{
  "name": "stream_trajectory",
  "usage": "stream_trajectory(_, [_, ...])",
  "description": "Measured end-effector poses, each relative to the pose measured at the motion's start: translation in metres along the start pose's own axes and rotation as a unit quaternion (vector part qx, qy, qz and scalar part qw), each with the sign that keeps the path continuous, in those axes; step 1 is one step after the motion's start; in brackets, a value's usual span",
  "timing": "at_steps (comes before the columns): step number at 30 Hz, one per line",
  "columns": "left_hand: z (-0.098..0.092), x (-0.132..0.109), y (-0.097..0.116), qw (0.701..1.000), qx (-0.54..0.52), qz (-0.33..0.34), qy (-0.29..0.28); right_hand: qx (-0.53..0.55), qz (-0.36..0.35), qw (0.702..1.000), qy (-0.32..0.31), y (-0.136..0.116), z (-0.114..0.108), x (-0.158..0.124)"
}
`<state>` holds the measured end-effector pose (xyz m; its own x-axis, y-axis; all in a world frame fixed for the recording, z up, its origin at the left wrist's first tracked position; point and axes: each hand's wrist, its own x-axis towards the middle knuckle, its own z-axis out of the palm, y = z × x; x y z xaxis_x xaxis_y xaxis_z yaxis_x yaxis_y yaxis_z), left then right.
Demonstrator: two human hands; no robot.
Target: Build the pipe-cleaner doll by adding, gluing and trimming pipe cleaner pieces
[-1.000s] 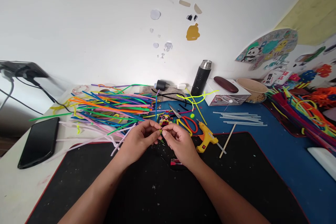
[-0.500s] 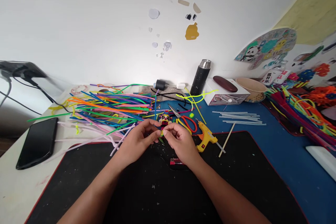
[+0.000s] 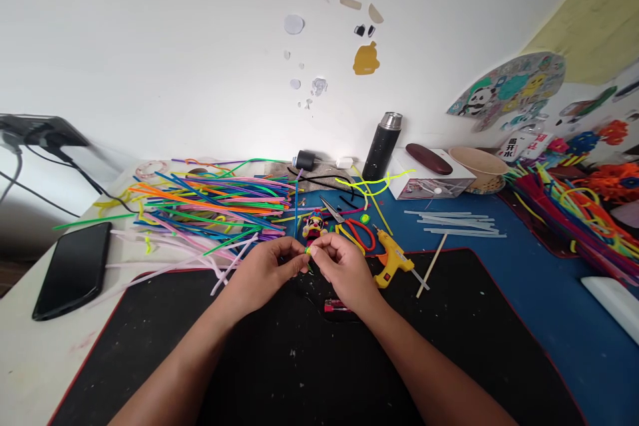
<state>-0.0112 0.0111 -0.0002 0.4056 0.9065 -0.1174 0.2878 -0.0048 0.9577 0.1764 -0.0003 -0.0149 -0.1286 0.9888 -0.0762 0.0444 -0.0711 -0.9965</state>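
My left hand [image 3: 264, 274] and my right hand [image 3: 344, 271] meet above the back edge of the black mat. Thumb and fingers of both are pinched on a small yellow-green pipe cleaner piece [image 3: 308, 250], mostly hidden by the fingertips. Just beyond them lies a small colourful doll figure [image 3: 314, 223] with a blue and red top and a dark red body. Scissors [image 3: 358, 229] with red and yellow handles are to the right of the figure. Beside my right hand lies a yellow glue gun [image 3: 393, 259]. A red lighter [image 3: 335, 306] is partly covered by my right wrist.
Many coloured pipe cleaners [image 3: 214, 203] are heaped at the left, near a black phone [image 3: 72, 269]. Clear glue sticks [image 3: 456, 223] and a thin wooden stick [image 3: 432, 266] lie right. A black thermos [image 3: 383, 146] and a white drawer box [image 3: 429, 176] stand by the wall.
My fingertips have shifted slightly around the yellow-green piece, which now shows less and sits a little higher. My left fingers have come closer to the right ones.
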Motion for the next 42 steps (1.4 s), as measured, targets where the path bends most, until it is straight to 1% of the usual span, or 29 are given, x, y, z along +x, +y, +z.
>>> stream_trajectory(11, [0.001,-0.001,0.003,1.0,-0.016,0.012,0.014,-0.04,-0.02,0.999,0.009,-0.001,0.0,0.0])
stream_trajectory(15, [0.003,0.0,0.003,0.999,-0.026,0.016,0.017,-0.014,-0.012,1.0,0.003,0.001,0.001,0.0])
stream_trajectory(20, [0.002,0.003,0.003,0.997,-0.072,-0.008,0.041,0.043,-0.01,0.999,-0.009,0.004,0.002,-0.001])
stream_trajectory(24, [0.002,0.004,0.005,0.995,-0.093,-0.018,0.036,0.044,-0.008,0.999,-0.012,0.003,0.001,-0.001])
stream_trajectory(31, [0.001,0.004,0.002,0.996,-0.086,-0.012,0.003,0.019,0.002,1.0,-0.002,0.002,0.0,-0.001])
stream_trajectory(36, [-0.005,0.004,-0.003,0.995,-0.091,-0.001,0.034,0.016,0.002,1.0,-0.001,0.001,-0.002,-0.001])
stream_trajectory(42, [-0.003,0.003,-0.006,0.997,-0.069,0.017,0.042,-0.009,0.004,1.0,0.002,-0.002,-0.003,-0.004])
